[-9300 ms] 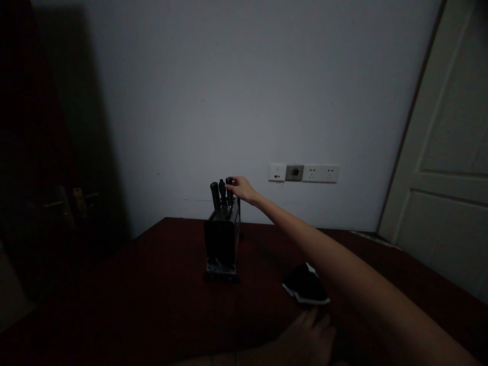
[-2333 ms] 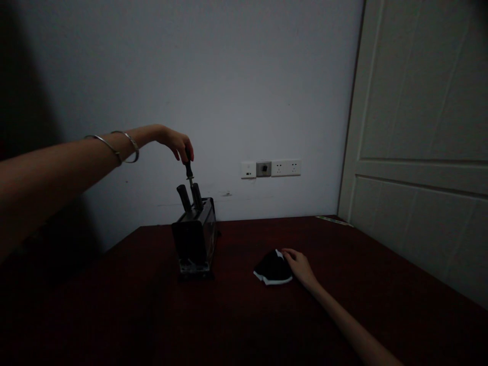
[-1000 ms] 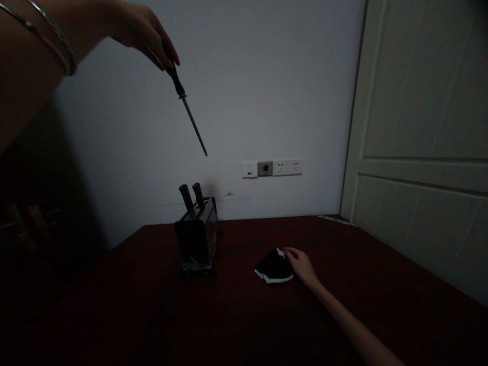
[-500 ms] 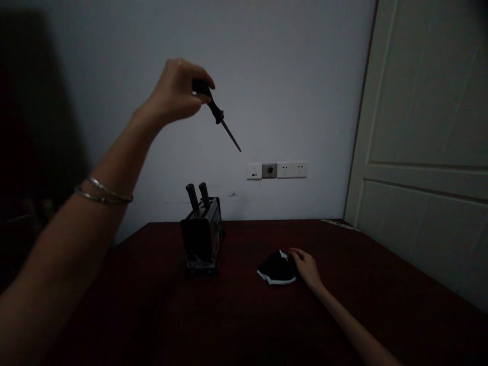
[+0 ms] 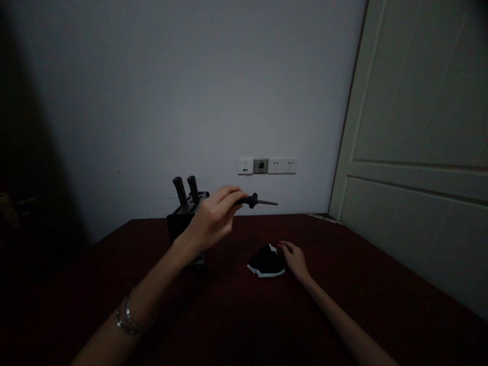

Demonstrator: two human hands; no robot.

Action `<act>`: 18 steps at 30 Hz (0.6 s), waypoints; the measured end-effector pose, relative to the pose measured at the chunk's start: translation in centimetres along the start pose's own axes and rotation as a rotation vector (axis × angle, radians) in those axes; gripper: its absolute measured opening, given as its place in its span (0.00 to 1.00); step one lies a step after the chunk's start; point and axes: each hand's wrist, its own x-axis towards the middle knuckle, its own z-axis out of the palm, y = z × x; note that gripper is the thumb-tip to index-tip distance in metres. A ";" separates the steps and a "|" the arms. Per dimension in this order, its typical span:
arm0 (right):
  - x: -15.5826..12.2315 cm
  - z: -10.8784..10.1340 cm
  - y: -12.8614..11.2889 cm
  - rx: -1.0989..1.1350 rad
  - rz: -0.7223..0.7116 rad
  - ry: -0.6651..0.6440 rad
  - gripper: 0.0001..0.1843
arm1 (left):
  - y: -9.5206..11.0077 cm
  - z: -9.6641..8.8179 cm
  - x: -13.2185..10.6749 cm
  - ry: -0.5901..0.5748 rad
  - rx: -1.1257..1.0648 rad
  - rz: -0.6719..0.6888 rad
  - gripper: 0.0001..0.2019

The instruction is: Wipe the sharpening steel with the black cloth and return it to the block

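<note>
A sharpening steel [image 5: 253, 201] with a black handle and a thin grey rod is gripped by my left hand [image 5: 217, 213]. Its rod points right, nearly level, above the table. Fingers wrap the handle, hiding most of it. Behind that hand stands a black knife block [image 5: 177, 223], partly covered by my hand and forearm, with two black-handled knives [image 5: 186, 192] upright in it. A black cloth [image 5: 266, 260] with a white border lies crumpled on the table. At its upper right edge, my right hand [image 5: 295, 260] has its fingertips closed together on the border.
The dark red table [image 5: 236, 315] runs up to a pale wall carrying a row of sockets and a switch [image 5: 267, 165]. A pale panelled door [image 5: 404, 152] borders the right side. A thin light strip [image 5: 325, 218] lies at the table's far right edge.
My left hand has come down and to the right with the sharpening steel, whose rod has swung from slanting down to nearly level. The right hand stays by the cloth. The view shifts slightly.
</note>
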 end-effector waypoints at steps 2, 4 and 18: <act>-0.1 0.0 -0.2 0.012 -0.004 0.010 0.19 | 0.1 1.6 -1.2 0.002 -0.042 0.022 0.14; -0.2 0.0 -0.4 0.025 -0.010 0.022 0.19 | 0.1 2.9 -2.2 0.009 -0.059 0.041 0.13; -2.4 0.0 -8.4 0.511 0.166 -0.158 0.20 | 0.0 5.5 -5.2 0.038 -0.012 0.042 0.16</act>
